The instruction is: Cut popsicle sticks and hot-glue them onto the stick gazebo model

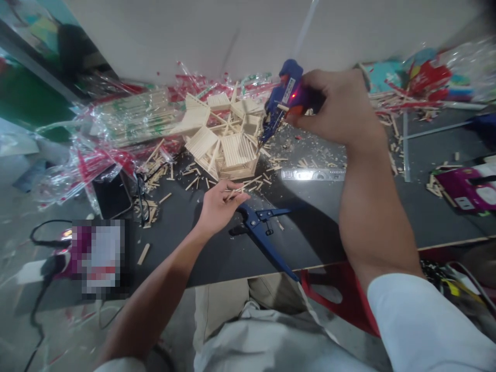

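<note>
In my right hand is a blue hot glue gun with a small red light lit. Its nozzle points down at the right side of a model built of thin wooden sticks, with ribbed panels around spokes; I cannot tell whether the nozzle touches it. A clear glue stick sticks up from the gun's back. My left hand pinches a few short wooden sticks just in front of the model. Below that hand lies a blue cutter like pruning shears, its handles toward the table's front edge.
A metal ruler lies right of the model amid scattered stick offcuts. Plastic-wrapped bundles of sticks fill the back left. A dark phone and a purple power strip are at left. Another purple box-like item sits at right.
</note>
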### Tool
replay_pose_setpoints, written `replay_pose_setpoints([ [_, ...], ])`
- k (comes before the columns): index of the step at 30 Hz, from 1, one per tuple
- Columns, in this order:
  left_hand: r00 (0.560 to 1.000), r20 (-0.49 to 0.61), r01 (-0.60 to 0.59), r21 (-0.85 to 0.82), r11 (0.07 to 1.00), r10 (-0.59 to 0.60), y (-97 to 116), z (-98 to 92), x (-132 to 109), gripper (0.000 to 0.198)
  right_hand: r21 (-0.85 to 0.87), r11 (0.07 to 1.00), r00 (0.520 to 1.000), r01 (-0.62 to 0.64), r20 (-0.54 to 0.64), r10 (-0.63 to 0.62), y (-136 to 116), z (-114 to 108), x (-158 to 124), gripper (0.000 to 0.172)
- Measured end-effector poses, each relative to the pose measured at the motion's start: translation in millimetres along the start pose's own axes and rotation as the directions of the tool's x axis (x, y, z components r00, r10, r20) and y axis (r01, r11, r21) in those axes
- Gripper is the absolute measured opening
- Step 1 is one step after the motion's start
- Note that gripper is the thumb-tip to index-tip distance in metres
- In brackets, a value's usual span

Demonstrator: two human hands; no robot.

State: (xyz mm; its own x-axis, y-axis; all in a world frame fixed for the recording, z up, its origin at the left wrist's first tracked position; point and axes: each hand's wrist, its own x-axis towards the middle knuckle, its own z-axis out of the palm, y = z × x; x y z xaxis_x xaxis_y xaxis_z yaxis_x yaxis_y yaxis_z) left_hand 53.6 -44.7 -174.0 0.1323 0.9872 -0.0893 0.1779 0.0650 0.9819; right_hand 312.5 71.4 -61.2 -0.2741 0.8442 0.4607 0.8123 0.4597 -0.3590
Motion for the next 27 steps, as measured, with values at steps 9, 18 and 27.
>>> replay_pose_setpoints([
  [9,1.0,0.006,-0.007,0.059,0.998,0.007,1.2,-0.1,-0.3,0.029,-0.01,0.998,0.998,0.055,0.012,-0.054,0.9,0.8,-1.0,0.023],
  [18,1.0,-0.012,0.004,0.163,0.987,-0.002,0.3,-1.4,1.2,0.033,0.02,0.989,0.989,0.145,-0.039,-0.145,4.1,-0.3,-2.9,0.02],
  [27,1.0,-0.001,0.006,0.088,0.996,-0.006,2.3,-1.0,-0.2,0.03,0.008,0.99,0.99,0.14,-0.036,-0.139,4.6,-1.3,-1.6,0.026],
])
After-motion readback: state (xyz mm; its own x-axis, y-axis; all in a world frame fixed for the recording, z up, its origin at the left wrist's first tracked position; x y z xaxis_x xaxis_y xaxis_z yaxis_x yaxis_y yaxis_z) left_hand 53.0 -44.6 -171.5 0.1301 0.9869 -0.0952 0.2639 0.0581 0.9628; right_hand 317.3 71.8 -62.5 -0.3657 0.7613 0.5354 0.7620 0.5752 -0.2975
